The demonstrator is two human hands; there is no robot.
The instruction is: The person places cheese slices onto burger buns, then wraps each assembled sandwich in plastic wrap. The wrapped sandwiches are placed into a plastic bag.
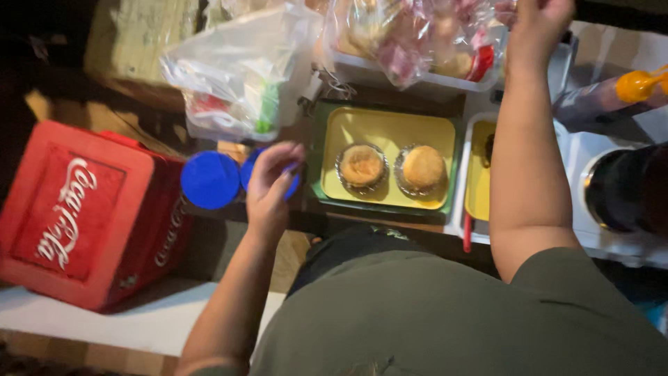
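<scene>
Head view: left hand (271, 184), fingers curled, pinches round blue plastic lid (268, 174) by its rim beside yellow tray (390, 125); light, stiff, probably slippery. Right hand (539, 28) reaches into clear plastic bag (417, 35); grip unclear.

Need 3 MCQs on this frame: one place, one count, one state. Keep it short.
1. Where do the buns sit?
A. on the yellow tray
B. on the red cooler
C. in the clear bag

2. How many buns are on that tray?
A. one
B. two
C. four

3. What is the left hand doing?
A. resting flat on the red cooler
B. gripping the orange-capped bottle
C. fingers curled at a blue lid

Answers: 1 A, both lie in foil cups on the yellow tray. 2 B, two side by side. 3 C, its fingertips are at the blue lid; the right hand reaches up to the bagged food.
</scene>
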